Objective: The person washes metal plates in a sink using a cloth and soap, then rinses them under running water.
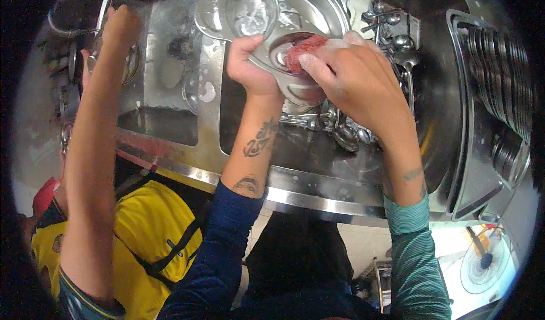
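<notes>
My left hand [252, 66] grips the edge of a compartment tray of shiny metal [286, 81] above the sink, its thumb on the rim. My right hand [353, 73] presses a red scouring pad [304, 51] into a round hollow of that tray. Whitish suds cling to my right fingers. Right behind the held tray are a large round metal vessel [330, 0] and another metal piece with rounded hollows [210, 15]. Spoons and other metal cutlery [347, 137] lie in the sink under and beside my hands.
On the right stands a metal tray [457, 120] beside a row of stacked metal plates [500, 73]. More spoons [402, 43] lie at the sink's back right. On the left, a co-worker's arm [96, 149] reaches over the neighbouring basin [168, 124]. The steel counter edge [315, 200] runs before me.
</notes>
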`<state>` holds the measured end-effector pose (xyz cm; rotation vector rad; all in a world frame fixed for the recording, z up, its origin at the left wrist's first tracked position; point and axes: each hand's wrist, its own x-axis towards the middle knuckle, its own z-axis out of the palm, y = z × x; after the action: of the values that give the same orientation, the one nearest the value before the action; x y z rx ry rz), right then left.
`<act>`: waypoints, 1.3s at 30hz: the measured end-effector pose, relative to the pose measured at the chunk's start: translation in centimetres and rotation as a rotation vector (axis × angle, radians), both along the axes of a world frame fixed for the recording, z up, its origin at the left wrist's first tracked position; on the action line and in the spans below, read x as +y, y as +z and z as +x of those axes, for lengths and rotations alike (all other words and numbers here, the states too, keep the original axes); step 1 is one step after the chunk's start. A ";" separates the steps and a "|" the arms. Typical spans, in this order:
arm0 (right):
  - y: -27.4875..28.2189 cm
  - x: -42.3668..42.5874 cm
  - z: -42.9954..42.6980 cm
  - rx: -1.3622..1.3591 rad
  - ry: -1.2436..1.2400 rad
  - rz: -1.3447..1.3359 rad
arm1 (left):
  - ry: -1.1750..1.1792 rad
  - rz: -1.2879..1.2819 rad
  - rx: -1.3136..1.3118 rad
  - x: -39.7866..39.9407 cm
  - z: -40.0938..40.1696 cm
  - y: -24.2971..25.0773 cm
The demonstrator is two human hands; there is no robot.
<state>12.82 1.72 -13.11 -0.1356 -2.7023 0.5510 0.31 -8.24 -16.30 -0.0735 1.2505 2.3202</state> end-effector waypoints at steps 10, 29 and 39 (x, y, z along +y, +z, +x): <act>2.2 -0.7 0.0 -0.124 -0.051 0.025 | -0.010 -0.008 0.019 -0.7 0.1 -0.1; 1.3 3.9 0.2 0.601 -0.280 -0.735 | -0.235 0.026 0.142 -0.8 1.4 -0.6; -1.5 3.9 -0.2 0.251 -0.175 -0.190 | -0.323 0.148 0.168 0.2 1.9 0.2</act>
<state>12.63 5.61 -14.64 -0.3278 -2.3650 0.7182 2.16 -8.05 -16.15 0.3551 1.0724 2.1589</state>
